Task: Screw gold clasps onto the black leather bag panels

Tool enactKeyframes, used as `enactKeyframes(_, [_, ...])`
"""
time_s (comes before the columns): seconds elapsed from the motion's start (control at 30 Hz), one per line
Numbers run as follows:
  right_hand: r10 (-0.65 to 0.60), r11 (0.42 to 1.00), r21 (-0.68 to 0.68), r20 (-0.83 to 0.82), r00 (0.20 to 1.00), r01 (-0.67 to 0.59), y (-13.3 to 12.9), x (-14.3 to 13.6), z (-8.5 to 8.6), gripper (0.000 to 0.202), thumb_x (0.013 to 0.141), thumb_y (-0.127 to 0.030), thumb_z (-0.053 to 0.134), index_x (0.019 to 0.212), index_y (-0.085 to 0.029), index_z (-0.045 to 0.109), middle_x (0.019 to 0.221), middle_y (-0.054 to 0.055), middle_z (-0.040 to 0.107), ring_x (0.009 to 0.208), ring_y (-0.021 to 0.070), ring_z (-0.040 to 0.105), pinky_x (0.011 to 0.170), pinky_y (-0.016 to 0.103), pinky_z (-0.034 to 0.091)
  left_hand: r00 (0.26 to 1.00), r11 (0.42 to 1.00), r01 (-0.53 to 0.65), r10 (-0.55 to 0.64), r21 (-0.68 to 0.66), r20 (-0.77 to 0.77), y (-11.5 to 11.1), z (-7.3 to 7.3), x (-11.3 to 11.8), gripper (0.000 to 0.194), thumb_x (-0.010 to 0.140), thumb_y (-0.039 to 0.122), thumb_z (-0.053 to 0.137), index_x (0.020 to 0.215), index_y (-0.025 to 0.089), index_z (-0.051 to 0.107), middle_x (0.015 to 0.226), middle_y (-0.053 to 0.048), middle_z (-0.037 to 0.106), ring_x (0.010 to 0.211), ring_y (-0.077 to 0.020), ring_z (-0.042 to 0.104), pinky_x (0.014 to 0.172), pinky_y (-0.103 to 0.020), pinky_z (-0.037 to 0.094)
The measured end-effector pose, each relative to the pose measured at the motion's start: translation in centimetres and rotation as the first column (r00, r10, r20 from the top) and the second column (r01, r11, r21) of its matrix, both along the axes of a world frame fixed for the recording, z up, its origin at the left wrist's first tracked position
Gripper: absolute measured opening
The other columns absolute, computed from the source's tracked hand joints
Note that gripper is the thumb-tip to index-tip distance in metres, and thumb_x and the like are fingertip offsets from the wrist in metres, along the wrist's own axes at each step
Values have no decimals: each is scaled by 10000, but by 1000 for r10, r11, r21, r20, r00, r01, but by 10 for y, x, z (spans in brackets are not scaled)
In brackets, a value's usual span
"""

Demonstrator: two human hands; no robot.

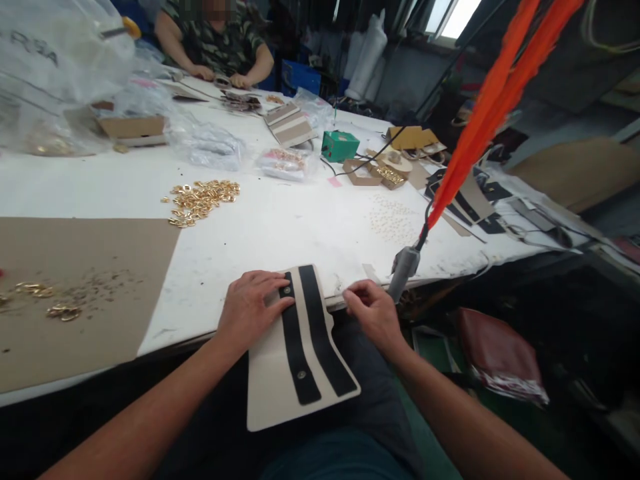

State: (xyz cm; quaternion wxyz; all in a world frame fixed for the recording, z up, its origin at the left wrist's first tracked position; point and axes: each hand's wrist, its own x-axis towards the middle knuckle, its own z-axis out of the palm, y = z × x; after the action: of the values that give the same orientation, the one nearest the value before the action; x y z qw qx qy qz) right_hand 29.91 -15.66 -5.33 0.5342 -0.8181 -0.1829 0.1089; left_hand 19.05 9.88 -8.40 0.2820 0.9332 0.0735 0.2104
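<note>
A beige panel (270, 387) with two black straps lies tilted from the table edge onto my lap. Two round metal snaps show on its left strap (295, 340). My left hand (253, 303) grips the panel's upper left part, fingers on top and thumb just below the upper snap. Apart from the panel, to its right, my right hand (373, 313) is closed in a pinch; whatever its fingertips hold, if anything, is too small to make out. Close beside that hand hangs a grey cylindrical tool (404, 272) on a cord with orange strands (480, 120).
On the white table (280, 227) lie a pile of gold metal rings (203, 200), scattered small pieces (393, 219), a green box (340, 145) and a cardboard tray (363, 173). A brown sheet (90, 320) covers the left. Across sits another person (215, 47). A dark red bundle (500, 353) is low right.
</note>
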Motion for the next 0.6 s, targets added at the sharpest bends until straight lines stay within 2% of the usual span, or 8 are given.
enactKeyframes(0.1, [-334,940,-8,163,928,340,-63,7,-12,390,861,-571,739,965,-207,645,834,40,682,747,214,652,706,324,555,1000,1000,-3,3,14,-5,0,-2,1,245,870,404,804,1095,311,775,1240,1,781,1194,-274,649,1057,-490,471])
enactKeyframes(0.17, [-467,880,16,210,859,475,-89,24,-20,546,805,-602,783,1132,-193,628,979,74,700,829,232,669,751,345,568,1000,1000,-9,9,20,-18,-1,-1,1,250,866,401,813,1095,309,772,1244,3,780,1200,-268,645,1064,-488,466])
enactKeyframes(0.27, [-409,882,-122,279,869,455,-97,56,-27,667,752,-640,789,1206,-173,644,1098,121,713,927,274,676,850,395,551,999,1000,-22,22,23,-39,-4,2,0,256,860,389,828,1095,306,773,1245,1,780,1201,-259,643,1068,-480,466])
enactKeyframes(0.33, [-323,877,-274,272,907,395,-88,72,-26,582,761,-664,753,1056,-164,708,988,128,735,923,309,671,878,429,521,999,1000,-24,24,13,-46,-5,3,-1,256,854,381,837,1091,301,779,1238,1,783,1195,-256,646,1063,-472,473])
enactKeyframes(0.4, [-323,870,-318,211,922,378,-75,78,-20,539,780,-675,728,940,-160,728,870,124,734,899,330,671,874,449,502,999,1000,-27,27,-7,-46,-6,3,-2,261,845,381,847,1087,301,786,1232,8,787,1188,-254,650,1060,-469,478])
enactKeyframes(0.47, [-330,916,-195,136,934,352,-60,74,-10,535,809,-665,728,959,-151,727,855,114,737,899,317,680,873,440,501,999,999,-28,27,-24,-43,-6,3,-3,271,838,381,856,1090,303,791,1231,14,789,1185,-253,654,1065,-474,477])
enactKeyframes(0.53, [-247,968,59,39,968,244,-41,62,5,519,833,-625,761,1056,-159,705,852,76,734,861,265,690,843,402,517,999,999,-27,26,-30,-40,-6,2,-3,282,834,378,860,1099,309,793,1235,18,788,1189,-258,652,1070,-485,474])
enactKeyframes(0.6, [-98,929,354,-57,994,112,-15,46,22,477,825,-545,824,1108,-192,672,782,11,697,744,198,668,760,345,531,999,999,-33,31,-32,-43,-6,1,-3,288,832,374,862,1105,312,795,1246,18,784,1199,-266,645,1070,-497,471])
